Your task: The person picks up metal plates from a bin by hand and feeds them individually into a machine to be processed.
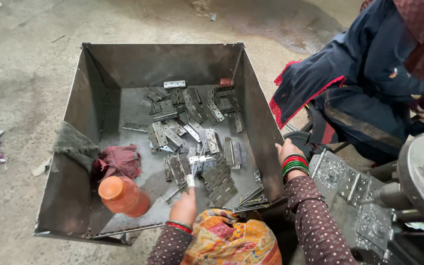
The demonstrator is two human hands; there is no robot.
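Head view, looking down: the left hand (184,207) reaches into an open steel bin (256,113), its bandaged fingertips (191,180) pinched narrowly on a small metal hinge (200,159) at the near edge of the hinge pile (192,122). The right hand (287,150), at three o'clock from the pile, rests closed over the bin's right wall, steadying it rather than holding any part. To pick well, I judge the pinch should take one hinge by its flat leaf and lift straight up, clear of the tangled neighbours and sharp edges. At nine o'clock from the grip lie a maroon rag (118,161) and an orange bottle (122,196) on its side. The bin sits on a stained concrete floor (20,64). At three o'clock stands a press machine (413,181) with embossed plates (349,186), and a co-worker in dark blue (369,64) sits beyond it.
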